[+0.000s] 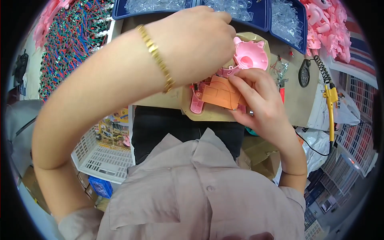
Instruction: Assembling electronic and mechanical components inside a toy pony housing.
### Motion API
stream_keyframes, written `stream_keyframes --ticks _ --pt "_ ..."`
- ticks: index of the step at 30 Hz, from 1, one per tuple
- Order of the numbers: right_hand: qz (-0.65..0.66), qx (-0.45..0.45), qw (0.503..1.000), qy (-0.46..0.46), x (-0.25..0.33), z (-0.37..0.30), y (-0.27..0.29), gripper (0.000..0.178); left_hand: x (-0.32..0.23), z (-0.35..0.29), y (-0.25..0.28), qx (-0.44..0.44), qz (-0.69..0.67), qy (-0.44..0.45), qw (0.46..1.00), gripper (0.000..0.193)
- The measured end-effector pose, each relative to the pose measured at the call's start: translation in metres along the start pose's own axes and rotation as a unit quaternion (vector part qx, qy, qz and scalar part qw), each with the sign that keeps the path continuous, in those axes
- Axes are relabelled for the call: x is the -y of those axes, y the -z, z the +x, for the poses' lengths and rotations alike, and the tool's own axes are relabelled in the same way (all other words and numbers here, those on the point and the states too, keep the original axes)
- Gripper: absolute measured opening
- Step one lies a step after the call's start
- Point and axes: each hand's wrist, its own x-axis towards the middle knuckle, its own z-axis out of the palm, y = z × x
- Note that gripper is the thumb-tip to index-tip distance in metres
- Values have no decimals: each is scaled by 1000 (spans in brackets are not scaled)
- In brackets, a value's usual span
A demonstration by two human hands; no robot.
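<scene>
2 bare hands: the right hand (262, 100), nearly closed, pinches the right end of an orange card (218, 94) over pink plastic parts (197, 105); the left hand (204, 40) curls, fingertips hidden, hold unclear. blue box (101, 187) carries pale print, too small to read.

Bright, soft light is filling the room. Beyond the right hand's fingers (247, 91), clear plastic parts (286, 21) are glinting. Lower right of the fingers, a crumpled bag (315, 146) is shining. Farther right, white grids (347, 146) are bending and looking fuzzy near the round black edge.
</scene>
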Motion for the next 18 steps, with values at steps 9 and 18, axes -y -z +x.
stream_keyframes --ticks 9,18 --pt "3 -4 1000 20 4 6 -1 57 18 13 7 195 -233 28 952 15" --pt "38 8 999 -38 -1 3 4 61 -42 -50 -32 -257 -109 168 945 19"
